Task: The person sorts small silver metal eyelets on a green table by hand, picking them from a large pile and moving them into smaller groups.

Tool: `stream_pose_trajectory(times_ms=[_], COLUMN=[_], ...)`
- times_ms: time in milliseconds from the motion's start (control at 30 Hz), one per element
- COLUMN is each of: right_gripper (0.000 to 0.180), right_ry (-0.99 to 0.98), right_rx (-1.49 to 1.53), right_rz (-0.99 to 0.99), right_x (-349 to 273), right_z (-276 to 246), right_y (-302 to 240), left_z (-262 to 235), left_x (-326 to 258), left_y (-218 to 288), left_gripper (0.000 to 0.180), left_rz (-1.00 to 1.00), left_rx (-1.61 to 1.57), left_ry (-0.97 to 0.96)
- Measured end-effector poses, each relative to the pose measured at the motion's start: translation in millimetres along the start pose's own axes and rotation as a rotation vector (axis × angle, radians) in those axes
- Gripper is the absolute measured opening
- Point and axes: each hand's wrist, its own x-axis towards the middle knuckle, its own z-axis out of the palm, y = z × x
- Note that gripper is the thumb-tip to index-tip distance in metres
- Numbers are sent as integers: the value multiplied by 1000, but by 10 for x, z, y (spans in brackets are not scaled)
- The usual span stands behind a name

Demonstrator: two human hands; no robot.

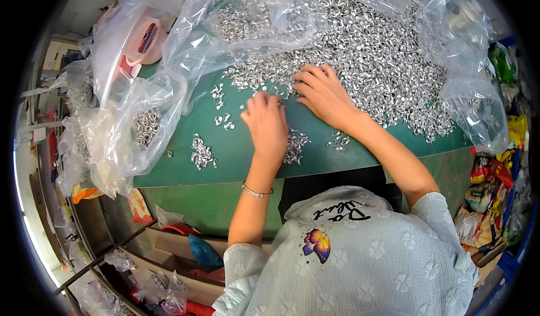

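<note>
A broad heap of small, shiny, curved silver metal pieces spreads over a green tabletop. My right hand lies palm down at the heap's near edge, its fingers bent but apart among the pieces. Just left of it, my left hand hovers low over the table, fingers loosely curled and apart; nothing shows in them, though the palm side is hidden. A small pile of pieces is partly covered by my left hand. Other little groups sit nearby: one pile farther left, a few pieces below my right wrist.
Clear plastic bags ring the heap, one on the left holding ring-like metal parts. A pink basket stands at the back left. Below the table are wooden drawers; colourful packages are stacked at right.
</note>
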Motion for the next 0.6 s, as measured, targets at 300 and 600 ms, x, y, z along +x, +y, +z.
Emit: stream_pose_trajectory(times_ms=[300, 600], right_gripper=[14, 25], right_ry=[130, -94], right_rx=[127, 68], right_rz=[174, 186], right_x=[-268, -380], right_z=[-285, -361], right_y=[81, 92], left_z=[3, 7], left_x=[-25, -79], left_y=[81, 170], left_gripper=[25, 27], left_rz=[88, 155], left_rx=[-182, -164], left_ry=[39, -147])
